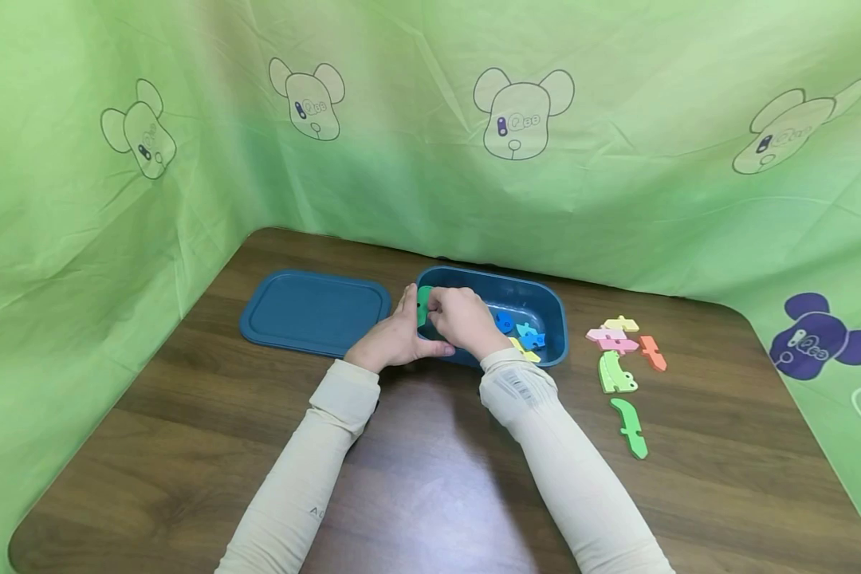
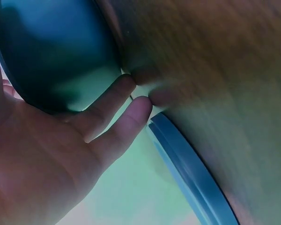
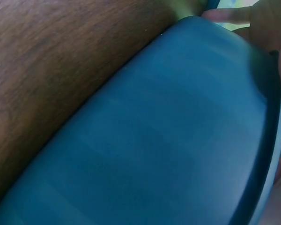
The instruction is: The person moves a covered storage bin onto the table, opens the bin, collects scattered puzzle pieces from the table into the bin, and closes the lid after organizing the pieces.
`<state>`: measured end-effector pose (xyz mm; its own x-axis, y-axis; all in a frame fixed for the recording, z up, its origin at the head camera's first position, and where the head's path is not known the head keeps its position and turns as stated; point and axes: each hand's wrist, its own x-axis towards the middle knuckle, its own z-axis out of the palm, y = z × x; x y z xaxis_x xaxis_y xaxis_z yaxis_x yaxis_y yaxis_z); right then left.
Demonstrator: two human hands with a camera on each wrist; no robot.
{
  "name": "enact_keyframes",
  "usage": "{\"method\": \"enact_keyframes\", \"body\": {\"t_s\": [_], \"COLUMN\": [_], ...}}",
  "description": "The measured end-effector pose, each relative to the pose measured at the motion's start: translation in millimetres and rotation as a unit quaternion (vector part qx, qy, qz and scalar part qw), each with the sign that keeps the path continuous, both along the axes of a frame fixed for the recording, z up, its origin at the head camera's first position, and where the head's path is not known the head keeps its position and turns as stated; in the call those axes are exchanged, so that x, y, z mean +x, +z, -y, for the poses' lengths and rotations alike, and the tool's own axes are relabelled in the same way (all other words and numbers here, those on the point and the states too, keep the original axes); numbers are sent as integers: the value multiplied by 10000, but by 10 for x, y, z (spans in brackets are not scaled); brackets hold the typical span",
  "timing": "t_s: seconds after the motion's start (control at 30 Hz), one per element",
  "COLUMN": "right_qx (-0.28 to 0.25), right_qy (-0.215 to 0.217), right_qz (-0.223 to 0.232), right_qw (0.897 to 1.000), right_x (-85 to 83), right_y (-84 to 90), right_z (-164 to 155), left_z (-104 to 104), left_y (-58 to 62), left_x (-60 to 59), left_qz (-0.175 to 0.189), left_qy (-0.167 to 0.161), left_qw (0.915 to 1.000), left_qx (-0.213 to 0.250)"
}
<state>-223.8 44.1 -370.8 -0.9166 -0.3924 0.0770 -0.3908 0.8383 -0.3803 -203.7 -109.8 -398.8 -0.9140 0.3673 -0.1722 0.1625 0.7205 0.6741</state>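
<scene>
A blue plastic box [image 1: 557, 319] sits at the table's back with colourful puzzle pieces in it. My left hand [image 1: 395, 333] rests against its left end, fingers nearly straight and the thumb along the front side. From the left wrist, two of those fingers [image 2: 119, 126] stretch past the box's end. Reaching into the box, my right hand [image 1: 468, 319] has curled fingers and pinches a green puzzle piece [image 1: 422, 306] near the left wall; its fingertips are partly hidden. Blue pieces [image 1: 533, 340] and a yellow piece [image 1: 527, 351] lie toward the box's right side.
Left of the box lies its flat blue lid [image 1: 316, 311]. On the right of the wooden table [image 1: 430, 470] are pink pieces [image 1: 619, 345], an orange piece [image 1: 654, 353], a green crocodile-head piece [image 1: 615, 373] and a long green piece [image 1: 630, 429]. A green curtain [image 1: 416, 191] hangs behind.
</scene>
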Motion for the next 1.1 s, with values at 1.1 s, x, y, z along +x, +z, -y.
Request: {"method": "enact_keyframes", "body": {"t_s": [1.1], "right_qx": [-118], "right_qy": [-1323], "right_qz": [-409], "right_qw": [9903], "right_x": [261], "right_y": [232], "right_z": [-1358], "left_z": [-39], "left_y": [1], "left_x": [27], "left_qz": [-41], "left_qy": [101], "left_qw": [9998], "left_qx": [-141]}}
